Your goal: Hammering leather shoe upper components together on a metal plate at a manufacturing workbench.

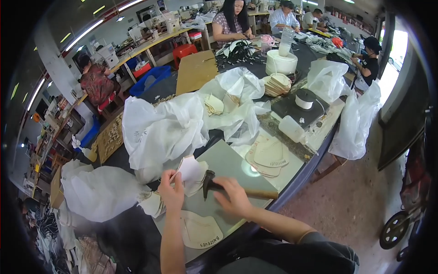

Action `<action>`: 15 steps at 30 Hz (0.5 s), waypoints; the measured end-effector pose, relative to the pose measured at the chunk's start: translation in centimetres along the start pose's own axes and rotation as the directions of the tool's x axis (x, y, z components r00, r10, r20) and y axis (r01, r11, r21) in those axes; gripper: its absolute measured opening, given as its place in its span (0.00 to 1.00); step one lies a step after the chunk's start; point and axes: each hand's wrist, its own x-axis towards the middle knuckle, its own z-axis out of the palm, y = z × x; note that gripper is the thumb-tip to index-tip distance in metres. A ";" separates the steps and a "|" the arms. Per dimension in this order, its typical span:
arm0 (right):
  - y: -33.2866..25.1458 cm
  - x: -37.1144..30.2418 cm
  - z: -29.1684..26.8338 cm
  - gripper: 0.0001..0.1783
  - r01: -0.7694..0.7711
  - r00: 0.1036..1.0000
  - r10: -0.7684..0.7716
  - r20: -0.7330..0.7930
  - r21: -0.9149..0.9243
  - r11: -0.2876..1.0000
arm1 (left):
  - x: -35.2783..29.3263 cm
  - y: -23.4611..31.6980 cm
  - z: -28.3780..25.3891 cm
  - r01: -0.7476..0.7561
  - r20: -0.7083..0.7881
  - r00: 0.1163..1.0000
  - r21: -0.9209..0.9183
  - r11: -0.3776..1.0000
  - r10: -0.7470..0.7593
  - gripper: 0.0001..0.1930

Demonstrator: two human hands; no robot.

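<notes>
My left hand (172, 188) pinches the edge of a white curved cut piece (190, 170), next to a small stack of similar pieces (199, 182). Just to its right, my right hand (233, 197) has its fingers around the handle of a hammer (260, 193), close to the dark head. The hammer lies low over a grey-green board (228, 160). Nearer me on the board rests a cream pattern piece (200, 230) with dark writing. More cream pattern pieces (270, 153) lie at its right part. By my left wrist, another stack of pieces (152, 204) is partly hidden.
Crumpled white plastic bags (164, 130) crowd the table's left and far side. A white squeeze bottle (292, 129) and a spool (305, 98) sit at the right. Behind stands a round white container (280, 62). Several people work at tables beyond.
</notes>
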 end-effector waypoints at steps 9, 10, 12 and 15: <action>-2.6 1.4 1.9 0.22 0.053 0.996 -0.065 0.062 0.185 0.981 | -1.5 1.1 -4.4 0.469 0.359 0.880 -0.558 0.684 -0.311 0.09; -2.7 1.3 2.1 0.22 0.063 0.993 -0.087 0.084 0.254 0.965 | -2.2 1.2 -5.7 0.561 0.518 0.816 -0.603 0.567 -0.257 0.09; -2.9 1.1 1.8 0.23 -0.301 0.914 0.084 0.398 0.522 0.798 | -3.6 2.5 -8.5 0.621 0.601 0.738 -0.423 0.660 -0.309 0.10; -4.8 -0.7 0.8 0.25 -0.532 0.664 0.148 0.733 0.324 0.783 | -6.6 0.8 -11.9 0.639 0.686 0.603 -0.110 0.761 -0.407 0.13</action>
